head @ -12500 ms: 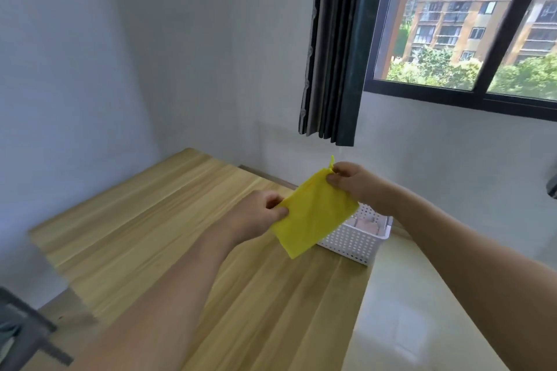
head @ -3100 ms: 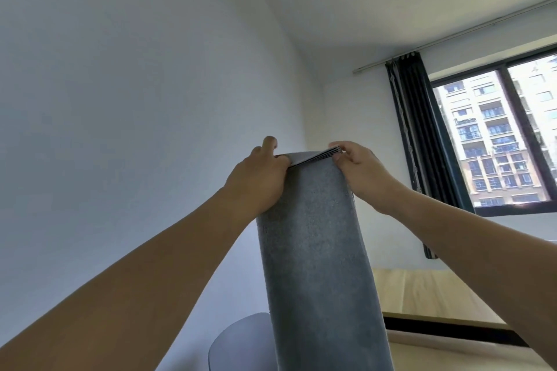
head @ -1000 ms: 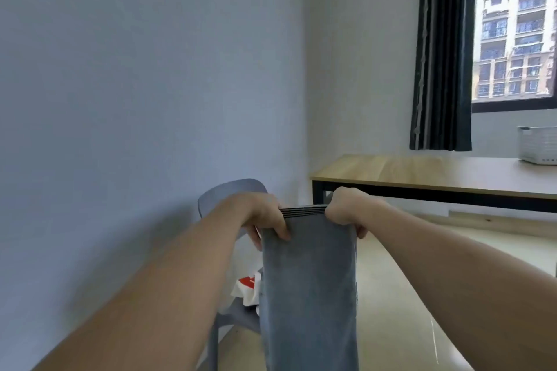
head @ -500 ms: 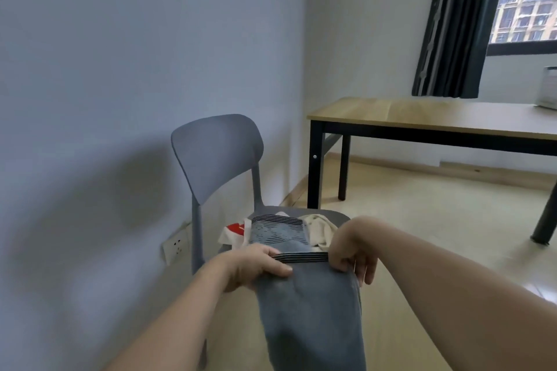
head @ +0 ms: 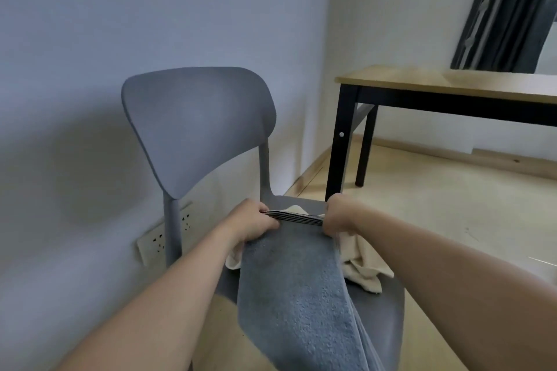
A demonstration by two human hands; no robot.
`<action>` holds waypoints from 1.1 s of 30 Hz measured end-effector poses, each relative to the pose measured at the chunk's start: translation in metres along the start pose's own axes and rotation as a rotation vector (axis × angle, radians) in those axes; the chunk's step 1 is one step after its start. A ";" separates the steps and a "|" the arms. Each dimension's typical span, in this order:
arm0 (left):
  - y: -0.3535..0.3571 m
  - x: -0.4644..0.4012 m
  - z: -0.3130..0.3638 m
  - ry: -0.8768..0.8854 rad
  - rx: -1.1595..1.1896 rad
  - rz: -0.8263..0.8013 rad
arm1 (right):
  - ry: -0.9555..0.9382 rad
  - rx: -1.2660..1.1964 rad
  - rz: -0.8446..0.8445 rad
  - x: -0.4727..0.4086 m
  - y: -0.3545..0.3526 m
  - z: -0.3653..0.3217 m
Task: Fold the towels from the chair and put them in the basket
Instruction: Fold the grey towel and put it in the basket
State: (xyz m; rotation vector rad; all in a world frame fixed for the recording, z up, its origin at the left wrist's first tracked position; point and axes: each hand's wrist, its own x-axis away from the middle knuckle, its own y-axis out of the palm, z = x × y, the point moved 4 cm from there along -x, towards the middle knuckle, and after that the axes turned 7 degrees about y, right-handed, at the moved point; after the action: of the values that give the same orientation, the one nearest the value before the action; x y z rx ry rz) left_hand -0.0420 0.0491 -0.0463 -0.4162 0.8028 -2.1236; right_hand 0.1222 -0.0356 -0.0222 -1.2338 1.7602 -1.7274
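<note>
Head view, grey chair (head: 196,123) by wall, left hand (head: 251,221), right hand (head: 339,215) clamped on blue towel (head: 295,280).

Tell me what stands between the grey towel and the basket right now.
The basket is out of view, so the path cannot be judged. Both the left hand and the right hand grip the grey towel over the chair.

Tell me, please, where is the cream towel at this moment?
In the head view the cream towel lies crumpled on the seat of the grey chair, low and right of centre, partly under the blue-grey towel and below the right hand.
</note>
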 end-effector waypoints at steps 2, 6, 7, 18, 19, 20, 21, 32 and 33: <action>0.007 -0.011 -0.008 0.024 -0.070 -0.043 | -0.037 -0.010 -0.015 -0.015 0.012 0.001; 0.007 -0.012 -0.007 0.144 -0.172 -0.091 | -0.140 -0.076 -0.021 -0.024 0.013 0.002; 0.007 -0.011 -0.006 0.161 -0.186 -0.098 | -0.156 -0.090 -0.019 -0.022 0.012 0.003; -0.024 0.077 0.083 0.223 -0.381 -0.182 | -0.249 -0.232 -0.104 0.103 -0.050 0.007; -0.030 0.090 0.098 0.239 -0.387 -0.225 | -0.228 -0.189 -0.140 0.118 -0.058 0.007; -0.035 0.104 0.114 0.260 -0.384 -0.273 | -0.211 -0.142 -0.187 0.133 -0.066 0.007; -0.041 0.115 0.127 0.259 -0.369 -0.319 | -0.192 -0.109 -0.251 0.147 -0.073 0.008; -0.077 0.213 0.207 -0.141 -0.204 -0.862 | -0.067 0.004 -0.537 0.261 -0.128 0.030; -0.075 0.217 0.211 -0.150 -0.226 -0.860 | -0.057 0.021 -0.529 0.264 -0.128 0.032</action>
State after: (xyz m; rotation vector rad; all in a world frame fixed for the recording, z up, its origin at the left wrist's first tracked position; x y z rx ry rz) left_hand -0.1066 -0.1706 0.1649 -1.1977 0.8698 -2.7265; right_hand 0.0443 -0.2441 0.1718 -1.8407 1.4597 -1.9456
